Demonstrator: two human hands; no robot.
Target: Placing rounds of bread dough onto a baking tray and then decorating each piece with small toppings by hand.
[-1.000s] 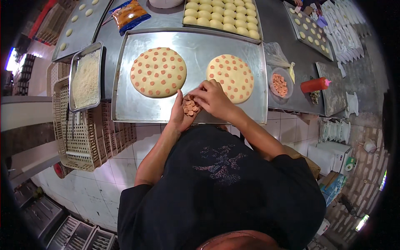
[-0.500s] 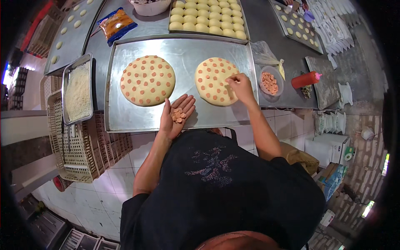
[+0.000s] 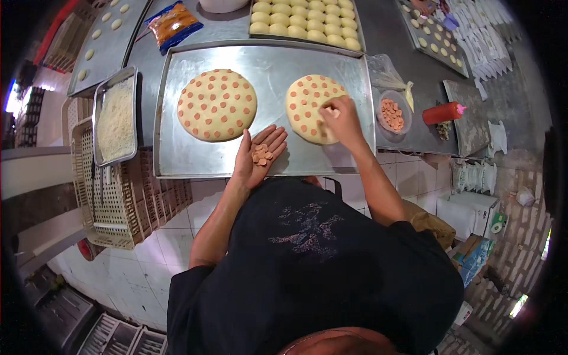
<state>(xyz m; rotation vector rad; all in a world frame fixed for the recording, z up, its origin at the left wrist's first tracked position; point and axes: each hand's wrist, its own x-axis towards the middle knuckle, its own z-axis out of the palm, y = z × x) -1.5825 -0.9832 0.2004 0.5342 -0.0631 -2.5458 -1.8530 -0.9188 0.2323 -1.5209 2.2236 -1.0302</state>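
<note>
My left hand (image 3: 253, 160), palm up with fingers stretched out, holds a small pile of round sausage slices (image 3: 262, 155) over the near side of a large metal tray (image 3: 269, 65). Two big flat rounds of dough lie on that tray. The left dough round (image 3: 217, 105) is dotted all over with slices. On the right dough round (image 3: 307, 106) slices show across the left and upper parts, while my right hand (image 3: 341, 118) covers its right side. The fingers of this hand are pinched together just above the dough; what is between them, if anything, is hidden.
Right of the tray stand a plastic tub of sausage slices (image 3: 391, 115), a piping bag (image 3: 408, 94) and a red squeeze bottle (image 3: 441, 112). A pan of white shreds (image 3: 116, 121) is at left. Dough balls (image 3: 305, 21) fill a tray behind. Another person's hand (image 3: 421, 6) shows far right.
The tray and table have shifted slightly up and right in view. My right hand stays pinched over the right dough round, a little nearer its middle. My left hand still holds the slices.
</note>
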